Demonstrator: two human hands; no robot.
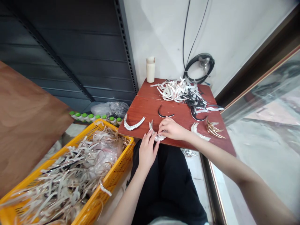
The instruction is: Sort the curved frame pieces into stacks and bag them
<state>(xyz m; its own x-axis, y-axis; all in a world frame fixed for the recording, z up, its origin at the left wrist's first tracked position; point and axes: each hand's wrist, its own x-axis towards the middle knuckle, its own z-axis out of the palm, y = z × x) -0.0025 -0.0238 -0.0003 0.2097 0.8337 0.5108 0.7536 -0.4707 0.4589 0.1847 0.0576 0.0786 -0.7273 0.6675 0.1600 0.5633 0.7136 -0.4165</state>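
At the front edge of the red-brown table (pixel 150 106), a curved bundle of white strips (pixel 151 125) lies between my hands. My left hand (pixel 147 147) presses its fingertips on the bundle's near side. My right hand (pixel 172 128) has its fingers bent together at the bundle's right part. Another curved white bundle (pixel 133 127) rests to the left. Behind my hands is a thin black curved strip (pixel 164 115). To the right lie short white strips (pixel 199 132) and gold curved strips (pixel 213 128). A tangled pile of white strips (pixel 174 90) and black strips (pixel 195 100) covers the table's back.
A yellow crate (pixel 117 167) full of loose strips stands at the left. A cream bottle (pixel 150 69) is at the table's back left corner. Coiled black cable (pixel 211 67) leans on the wall. Green-capped bottles (pixel 84 117) line the floor behind the crate.
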